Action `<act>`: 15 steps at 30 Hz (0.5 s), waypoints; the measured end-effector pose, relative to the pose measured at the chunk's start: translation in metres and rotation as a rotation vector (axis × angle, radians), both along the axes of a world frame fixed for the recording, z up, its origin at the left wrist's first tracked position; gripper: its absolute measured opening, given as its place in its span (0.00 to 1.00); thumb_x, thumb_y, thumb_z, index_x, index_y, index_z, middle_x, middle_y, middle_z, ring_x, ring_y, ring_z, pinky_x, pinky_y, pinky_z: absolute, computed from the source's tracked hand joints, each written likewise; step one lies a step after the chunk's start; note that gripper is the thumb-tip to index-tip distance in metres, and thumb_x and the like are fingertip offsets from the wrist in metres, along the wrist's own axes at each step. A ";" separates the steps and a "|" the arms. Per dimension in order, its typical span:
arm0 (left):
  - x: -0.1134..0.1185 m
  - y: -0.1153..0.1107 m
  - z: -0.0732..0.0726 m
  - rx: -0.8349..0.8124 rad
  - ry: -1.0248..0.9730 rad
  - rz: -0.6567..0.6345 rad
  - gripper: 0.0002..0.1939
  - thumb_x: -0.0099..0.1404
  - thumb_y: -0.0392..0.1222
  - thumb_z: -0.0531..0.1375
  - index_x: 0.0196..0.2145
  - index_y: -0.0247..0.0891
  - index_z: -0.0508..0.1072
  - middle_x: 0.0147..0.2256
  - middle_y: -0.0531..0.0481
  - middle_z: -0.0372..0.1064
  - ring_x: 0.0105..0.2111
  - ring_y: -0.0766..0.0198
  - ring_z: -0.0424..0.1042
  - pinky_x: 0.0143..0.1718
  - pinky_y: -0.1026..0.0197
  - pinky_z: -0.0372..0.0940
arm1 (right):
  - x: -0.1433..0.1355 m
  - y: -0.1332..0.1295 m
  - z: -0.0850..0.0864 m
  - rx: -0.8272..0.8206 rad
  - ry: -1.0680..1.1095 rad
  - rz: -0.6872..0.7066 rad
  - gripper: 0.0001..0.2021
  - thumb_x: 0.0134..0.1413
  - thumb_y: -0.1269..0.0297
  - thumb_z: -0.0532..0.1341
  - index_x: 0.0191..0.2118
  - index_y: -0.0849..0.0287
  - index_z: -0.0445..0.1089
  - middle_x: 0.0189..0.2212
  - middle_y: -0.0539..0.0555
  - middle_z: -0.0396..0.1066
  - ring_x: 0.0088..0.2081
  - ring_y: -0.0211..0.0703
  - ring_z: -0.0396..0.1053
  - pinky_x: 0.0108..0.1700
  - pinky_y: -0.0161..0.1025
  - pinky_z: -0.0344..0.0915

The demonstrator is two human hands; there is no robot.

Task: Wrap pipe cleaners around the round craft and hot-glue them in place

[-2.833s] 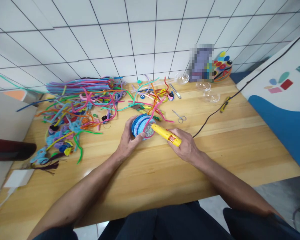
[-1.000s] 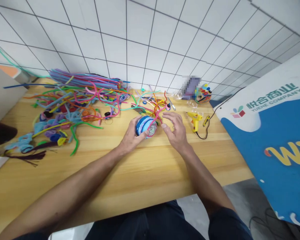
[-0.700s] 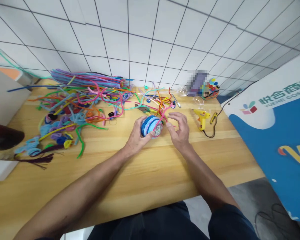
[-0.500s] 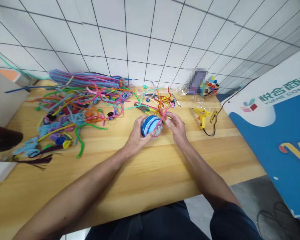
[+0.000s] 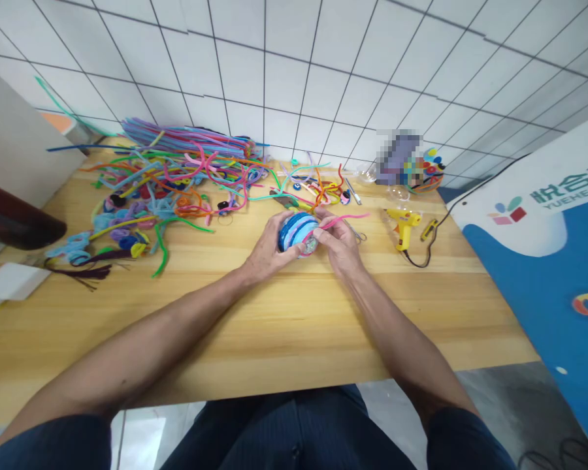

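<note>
My left hand (image 5: 268, 253) grips the blue-striped ball (image 5: 296, 230) between the front and back edges of the worktop (image 5: 284, 326); my right hand (image 5: 342, 248) pinches the pink stem (image 5: 351, 217) against it, probably best laid snug.

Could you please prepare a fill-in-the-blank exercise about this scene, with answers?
The left hand grips a round object striped mainly in shades of ____.
The right hand touches a thin, fuzzy stem coloured ____.
In the picture, the yellow plastic glue gun lies to the ____ of both hands.
The tiled wall is ____ with dark lines.

Missing words: blue; pink; right; white.
</note>
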State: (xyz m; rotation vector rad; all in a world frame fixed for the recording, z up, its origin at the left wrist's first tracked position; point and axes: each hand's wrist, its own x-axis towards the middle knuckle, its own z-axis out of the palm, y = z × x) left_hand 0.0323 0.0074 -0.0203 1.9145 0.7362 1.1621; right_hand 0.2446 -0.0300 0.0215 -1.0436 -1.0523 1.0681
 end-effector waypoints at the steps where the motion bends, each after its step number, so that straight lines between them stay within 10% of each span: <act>1: -0.001 0.000 0.001 0.005 0.004 0.003 0.44 0.74 0.67 0.69 0.74 0.41 0.61 0.73 0.31 0.67 0.75 0.38 0.69 0.79 0.34 0.65 | -0.001 0.000 0.000 0.002 0.005 -0.005 0.20 0.44 0.49 0.84 0.34 0.49 0.77 0.61 0.54 0.82 0.60 0.54 0.79 0.58 0.49 0.79; 15: -0.003 0.000 0.002 -0.001 0.026 0.024 0.46 0.72 0.69 0.70 0.74 0.42 0.61 0.73 0.32 0.67 0.75 0.38 0.70 0.78 0.34 0.66 | -0.008 -0.008 0.004 -0.009 -0.016 -0.045 0.19 0.46 0.50 0.81 0.32 0.50 0.73 0.58 0.56 0.83 0.61 0.57 0.78 0.60 0.50 0.78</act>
